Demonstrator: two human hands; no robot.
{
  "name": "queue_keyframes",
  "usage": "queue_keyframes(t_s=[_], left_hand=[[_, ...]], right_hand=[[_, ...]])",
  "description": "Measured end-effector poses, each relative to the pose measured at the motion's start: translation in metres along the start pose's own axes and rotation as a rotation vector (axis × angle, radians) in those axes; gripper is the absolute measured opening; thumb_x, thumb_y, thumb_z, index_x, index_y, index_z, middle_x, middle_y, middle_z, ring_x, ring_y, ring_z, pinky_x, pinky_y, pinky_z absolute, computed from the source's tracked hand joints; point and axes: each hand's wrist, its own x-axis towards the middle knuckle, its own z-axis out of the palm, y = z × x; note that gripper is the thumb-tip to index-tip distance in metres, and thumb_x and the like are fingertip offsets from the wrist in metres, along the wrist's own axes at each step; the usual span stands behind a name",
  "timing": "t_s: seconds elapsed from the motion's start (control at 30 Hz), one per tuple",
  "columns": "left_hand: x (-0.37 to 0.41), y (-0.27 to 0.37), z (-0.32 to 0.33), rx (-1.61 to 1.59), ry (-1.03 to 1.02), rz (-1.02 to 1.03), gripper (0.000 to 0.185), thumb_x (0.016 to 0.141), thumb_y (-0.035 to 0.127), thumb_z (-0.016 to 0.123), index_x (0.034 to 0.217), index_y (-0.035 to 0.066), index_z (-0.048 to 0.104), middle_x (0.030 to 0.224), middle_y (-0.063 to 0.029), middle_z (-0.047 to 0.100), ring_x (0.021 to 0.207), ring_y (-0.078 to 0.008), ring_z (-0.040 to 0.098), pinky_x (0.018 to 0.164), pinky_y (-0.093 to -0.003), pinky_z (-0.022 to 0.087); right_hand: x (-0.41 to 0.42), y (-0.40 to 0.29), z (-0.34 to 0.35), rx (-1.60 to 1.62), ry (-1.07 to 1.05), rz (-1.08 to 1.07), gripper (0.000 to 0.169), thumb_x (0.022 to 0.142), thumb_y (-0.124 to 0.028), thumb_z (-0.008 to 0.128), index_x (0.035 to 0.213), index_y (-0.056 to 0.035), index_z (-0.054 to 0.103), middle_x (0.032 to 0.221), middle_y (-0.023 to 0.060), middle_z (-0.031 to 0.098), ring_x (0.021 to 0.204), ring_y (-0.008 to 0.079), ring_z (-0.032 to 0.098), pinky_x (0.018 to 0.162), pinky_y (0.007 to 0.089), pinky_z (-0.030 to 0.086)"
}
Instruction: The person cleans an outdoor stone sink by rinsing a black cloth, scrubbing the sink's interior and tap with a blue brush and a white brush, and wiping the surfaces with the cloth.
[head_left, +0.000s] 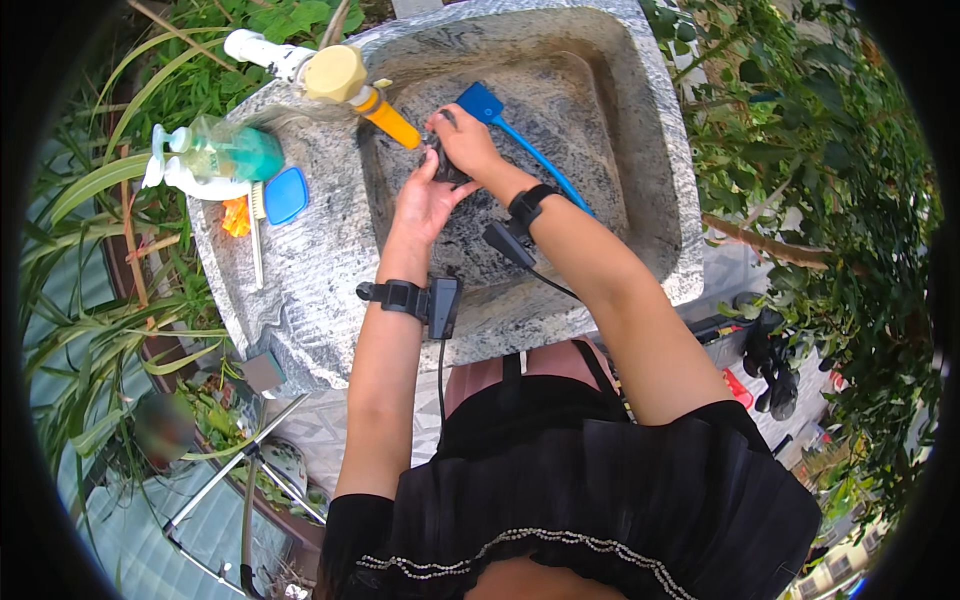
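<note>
In the basin of a stone sink (480, 315), both my hands are at a small dark object (448, 172) just under the yellow spout (394, 126) of a tap. My left hand (421, 201) supports it from the near left, palm turned up. From the far right side my right hand (466, 146) grips it, fingers curled over the top. Much of the object is hidden by my fingers, so its kind is unclear. Behind my right hand lies a blue long-handled brush or scraper (536, 154), its flat head toward the back of the basin.
On the sink's left ledge are pump bottles (244, 154), one with green liquid, a blue lid-like piece (286, 196), a white-handled brush (258, 247) and an orange crumpled item (236, 217). A white pipe (259, 52) feeds the tap. Leafy plants (817, 150) flank the sink.
</note>
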Motion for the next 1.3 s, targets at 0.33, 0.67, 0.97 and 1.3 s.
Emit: queue_keyframes(t_s=[0.33,0.67,0.97,1.3], left_hand=[[0.008,0.007,-0.023,-0.263,0.007,0.143,0.046,0.095,0.042,0.040,0.124,0.006,0.044,0.118,-0.0165,0.051,0.111,-0.0348,0.050,0.092,-0.0520,0.042],[0.026,0.006,-0.039,1.095,0.235,0.320,0.030,0.087,0.006,0.051,0.117,0.001,0.052,0.108,-0.0121,0.060,0.091,-0.0252,0.063,0.077,-0.0397,0.052],[0.020,0.029,0.011,1.747,0.172,0.319,0.079,0.073,0.007,0.063,0.142,0.012,0.027,0.109,-0.0196,0.058,0.094,-0.0326,0.061,0.075,-0.0410,0.051],[0.021,0.020,-0.014,-0.049,0.243,-0.108,0.046,0.093,0.054,0.037,0.106,0.014,0.057,0.104,-0.0074,0.060,0.096,-0.0194,0.058,0.077,-0.0426,0.050]], right_hand=[[-0.068,-0.053,0.020,-0.232,-0.177,-0.648,0.038,0.086,-0.017,0.051,0.124,-0.0126,0.055,0.130,0.0140,0.050,0.121,0.0353,0.044,0.103,0.0433,0.031],[0.015,0.003,0.016,0.127,-0.082,0.023,0.034,0.095,-0.032,0.045,0.088,-0.0051,0.064,0.078,0.0068,0.064,0.075,0.0179,0.060,0.066,0.0294,0.045],[-0.013,0.008,-0.019,0.396,-0.122,0.284,0.037,0.088,-0.022,0.060,0.118,-0.0038,0.047,0.101,0.0057,0.056,0.089,0.0166,0.059,0.074,0.0334,0.051],[-0.042,-0.033,0.007,0.297,-0.305,-0.087,0.028,0.082,-0.011,0.060,0.109,-0.0017,0.058,0.098,0.0036,0.062,0.088,0.0107,0.056,0.078,0.0267,0.044]])
